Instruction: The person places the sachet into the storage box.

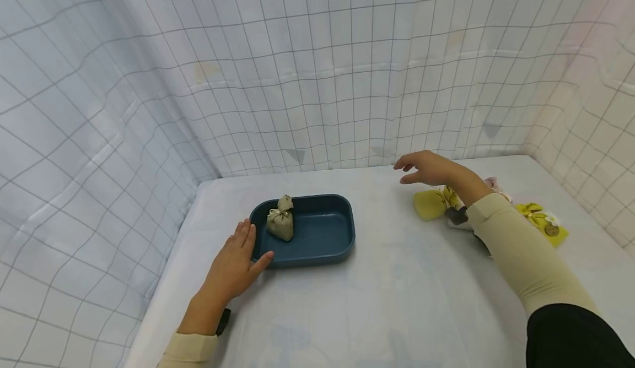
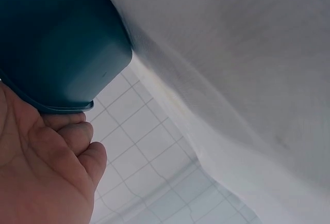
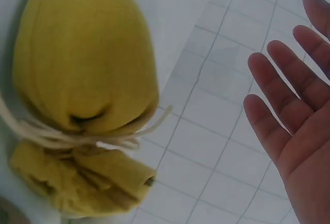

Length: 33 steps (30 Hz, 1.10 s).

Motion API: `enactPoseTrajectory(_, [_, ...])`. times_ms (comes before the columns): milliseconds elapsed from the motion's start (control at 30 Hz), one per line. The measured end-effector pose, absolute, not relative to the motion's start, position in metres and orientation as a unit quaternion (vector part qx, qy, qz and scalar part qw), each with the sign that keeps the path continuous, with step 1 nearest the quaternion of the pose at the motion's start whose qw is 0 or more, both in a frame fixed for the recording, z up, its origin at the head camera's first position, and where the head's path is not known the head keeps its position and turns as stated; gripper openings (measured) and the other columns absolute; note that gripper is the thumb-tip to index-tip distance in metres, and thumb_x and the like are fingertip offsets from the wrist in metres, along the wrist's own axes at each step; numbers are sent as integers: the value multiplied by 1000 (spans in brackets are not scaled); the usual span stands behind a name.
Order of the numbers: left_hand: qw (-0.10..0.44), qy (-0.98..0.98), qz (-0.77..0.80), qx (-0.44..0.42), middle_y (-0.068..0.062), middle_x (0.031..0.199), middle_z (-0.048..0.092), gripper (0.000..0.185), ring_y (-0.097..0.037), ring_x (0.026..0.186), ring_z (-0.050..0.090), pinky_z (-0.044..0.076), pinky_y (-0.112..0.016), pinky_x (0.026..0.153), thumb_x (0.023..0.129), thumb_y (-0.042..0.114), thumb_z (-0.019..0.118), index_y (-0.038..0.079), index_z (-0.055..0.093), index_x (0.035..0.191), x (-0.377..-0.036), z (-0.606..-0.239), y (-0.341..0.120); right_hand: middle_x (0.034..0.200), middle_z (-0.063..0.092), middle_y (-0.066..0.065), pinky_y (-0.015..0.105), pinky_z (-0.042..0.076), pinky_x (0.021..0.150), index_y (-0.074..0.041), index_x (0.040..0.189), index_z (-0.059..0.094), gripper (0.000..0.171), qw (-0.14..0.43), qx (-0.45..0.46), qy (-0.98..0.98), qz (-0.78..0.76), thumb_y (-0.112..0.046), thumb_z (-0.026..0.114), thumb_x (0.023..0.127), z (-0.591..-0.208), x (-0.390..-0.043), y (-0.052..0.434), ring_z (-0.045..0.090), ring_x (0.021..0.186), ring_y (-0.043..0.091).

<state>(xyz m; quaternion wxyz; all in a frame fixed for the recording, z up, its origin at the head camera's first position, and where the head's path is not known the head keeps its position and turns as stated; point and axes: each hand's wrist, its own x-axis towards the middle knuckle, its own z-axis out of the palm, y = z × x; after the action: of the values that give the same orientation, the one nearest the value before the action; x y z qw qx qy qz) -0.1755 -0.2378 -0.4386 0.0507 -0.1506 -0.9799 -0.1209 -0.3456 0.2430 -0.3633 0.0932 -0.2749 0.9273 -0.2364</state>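
A dark teal tray (image 1: 324, 236) with rounded corners stands left of the table's middle. Inside it, at the left end, lies a grey-green drawstring pouch (image 1: 280, 225) tied with pale cord. My left hand (image 1: 233, 263) rests along the tray's left side, fingers together and thumb at the front rim. From below, the left wrist view shows its fingertips at the tray's rim (image 2: 62, 109). My right hand (image 1: 429, 168) hovers just beyond a yellow drawstring pouch (image 1: 428, 205), fingers spread and holding nothing. The same yellow pouch (image 3: 85, 59) fills the left of the right wrist view.
Beside the yellow pouch is a cluster of small pouches, partly hidden under my right forearm. One yellow pouch (image 1: 541, 222) there carries a white flower and a round tag. Gridded white curtains (image 1: 317, 98) surround the white-covered table (image 1: 377, 302) at the back and sides.
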Motion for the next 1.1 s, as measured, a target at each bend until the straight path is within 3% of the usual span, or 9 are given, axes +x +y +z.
enactPoseTrajectory(400, [36,-981,-119,-149,-26,161,14,91,-41,149,12,19,-58,116,99,59,47,-10,21,153,-177,-440,-239,133,58,21,56,43,102,-3,131,60,42,109,-216,929,-281,-27,67,97,-387,-333,289,54,124,39])
enactPoseTrajectory(633, [34,-981,-118,-149,-27,161,14,92,-42,148,13,19,-58,116,99,59,48,-11,22,153,-174,-438,-240,136,57,21,56,40,104,-1,135,58,46,130,-176,923,-316,-27,67,97,-404,-328,302,52,126,39])
enactPoseTrajectory(867, [35,-981,-121,-150,-27,161,14,91,-42,148,12,19,-58,116,100,58,48,-11,21,153,-175,-438,-240,134,57,22,54,45,98,1,133,59,49,135,-175,926,-305,-30,68,96,-412,-325,308,54,120,39])
enactPoseTrajectory(1100, [37,-980,-121,-151,-26,161,13,91,-41,149,12,18,-57,117,100,58,48,-11,21,153,-177,-439,-238,134,59,20,54,40,100,1,132,59,47,157,-185,924,-297,-28,68,96,-415,-324,310,53,119,34])
